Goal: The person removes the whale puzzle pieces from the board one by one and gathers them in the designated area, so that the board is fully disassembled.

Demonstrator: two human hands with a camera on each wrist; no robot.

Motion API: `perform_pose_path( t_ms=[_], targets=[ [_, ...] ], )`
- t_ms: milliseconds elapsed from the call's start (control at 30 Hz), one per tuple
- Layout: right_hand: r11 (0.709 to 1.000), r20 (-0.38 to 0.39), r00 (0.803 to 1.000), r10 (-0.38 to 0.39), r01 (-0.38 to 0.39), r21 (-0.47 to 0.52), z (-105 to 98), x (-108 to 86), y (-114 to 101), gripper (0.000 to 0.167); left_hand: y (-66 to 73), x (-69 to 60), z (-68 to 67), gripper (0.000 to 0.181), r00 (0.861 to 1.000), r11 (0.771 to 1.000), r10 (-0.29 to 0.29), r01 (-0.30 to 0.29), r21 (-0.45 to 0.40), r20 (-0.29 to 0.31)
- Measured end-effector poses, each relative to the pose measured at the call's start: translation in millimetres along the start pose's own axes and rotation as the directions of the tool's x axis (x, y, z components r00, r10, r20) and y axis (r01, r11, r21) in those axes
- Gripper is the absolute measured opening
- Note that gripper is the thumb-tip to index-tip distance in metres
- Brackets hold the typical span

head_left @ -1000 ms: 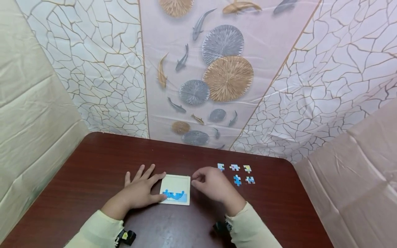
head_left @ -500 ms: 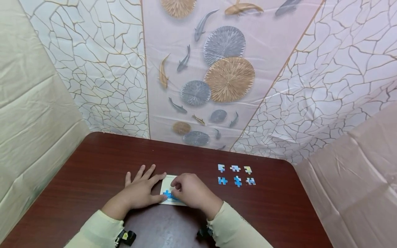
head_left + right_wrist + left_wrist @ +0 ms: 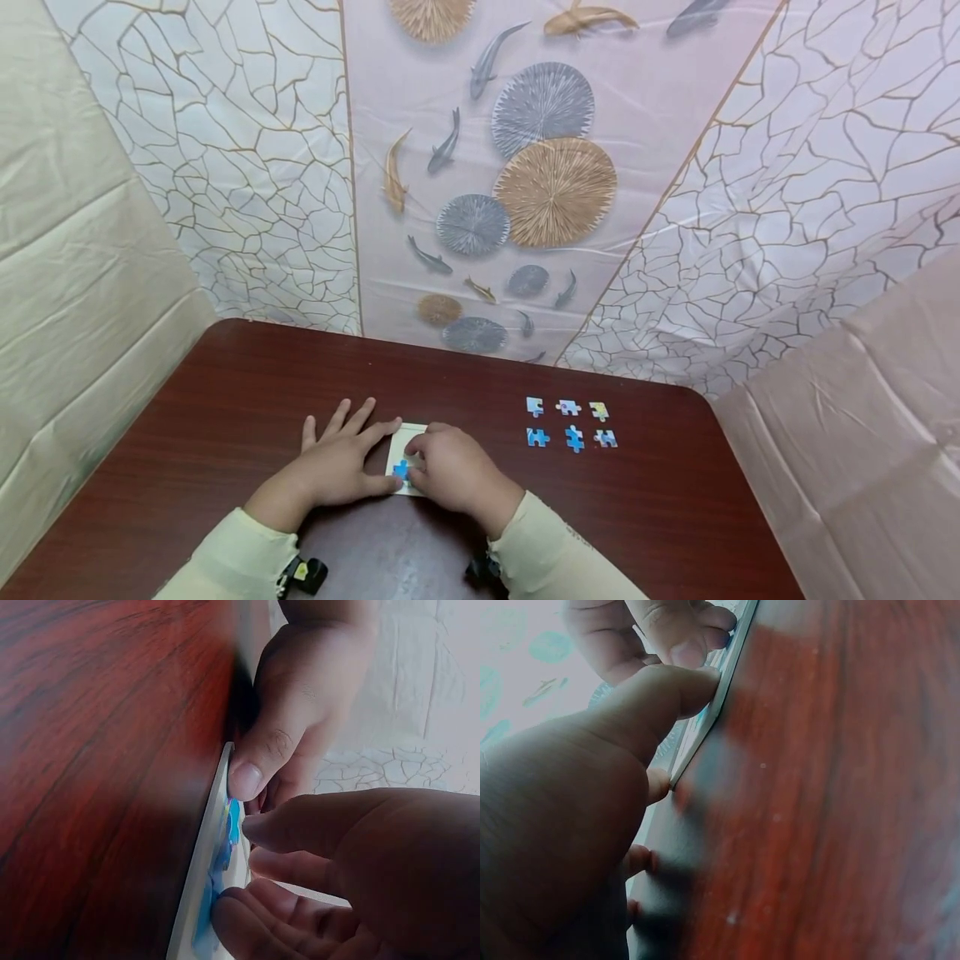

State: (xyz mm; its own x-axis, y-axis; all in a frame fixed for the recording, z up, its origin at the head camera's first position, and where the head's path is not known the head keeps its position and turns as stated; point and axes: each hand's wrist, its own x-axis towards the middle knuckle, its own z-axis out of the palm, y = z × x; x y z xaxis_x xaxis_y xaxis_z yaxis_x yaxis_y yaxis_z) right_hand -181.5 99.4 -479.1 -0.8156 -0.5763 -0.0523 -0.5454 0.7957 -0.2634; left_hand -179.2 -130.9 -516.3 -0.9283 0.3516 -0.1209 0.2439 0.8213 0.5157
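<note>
A small pale puzzle board (image 3: 403, 435) lies on the table, with blue jigsaw pieces (image 3: 401, 470) along its near side. My left hand (image 3: 333, 468) rests spread at the board's left side. Its thumb presses the near left corner and its index fingertip touches the far left corner. Over the right part of the board is my right hand (image 3: 459, 471), fingers loosely bent. In the right wrist view its thumb (image 3: 281, 825) touches or nearly touches a blue jigsaw piece (image 3: 234, 822) on the board. The hand hides the board's right side in the head view.
Several loose jigsaw pieces lie in two rows right of the board, among them a blue piece (image 3: 574, 438) and a yellowish piece (image 3: 599, 411). The dark red wooden table (image 3: 660, 500) ends at a patterned cloth wall (image 3: 480, 275) behind.
My right hand has moved left from beside the board to over its blue pieces, then slightly farther left. The left hand stays in place. The loose pieces have not visibly moved.
</note>
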Motion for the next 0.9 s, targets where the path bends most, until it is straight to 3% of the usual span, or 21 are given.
perform_pose_path(
  t_ms=[133,400,600,900],
  targets=[
    [0.996,0.017,1.000,-0.010,0.012,-0.085,1,1.1,-7,0.027,0.4,-1.3,-1.3,0.097,1.000,1.000,0.000,0.000,0.007,0.004],
    [0.987,0.018,1.000,-0.001,0.003,-0.160,5,4.9,-16,0.021,0.3,-2.1,-2.2,0.102,1.000,1.000,0.003,-0.003,0.013,0.002],
    [0.986,0.032,0.999,0.026,-0.020,-0.166,4,5.7,-20,0.021,0.2,-1.6,-1.8,0.102,1.000,1.000,0.007,-0.007,0.014,0.002],
    [0.989,0.112,0.988,0.105,-0.092,-0.114,1,11.1,-17,0.027,-0.4,-0.2,-2.4,0.101,1.000,1.000,0.004,-0.004,0.006,0.015]
  ],
)
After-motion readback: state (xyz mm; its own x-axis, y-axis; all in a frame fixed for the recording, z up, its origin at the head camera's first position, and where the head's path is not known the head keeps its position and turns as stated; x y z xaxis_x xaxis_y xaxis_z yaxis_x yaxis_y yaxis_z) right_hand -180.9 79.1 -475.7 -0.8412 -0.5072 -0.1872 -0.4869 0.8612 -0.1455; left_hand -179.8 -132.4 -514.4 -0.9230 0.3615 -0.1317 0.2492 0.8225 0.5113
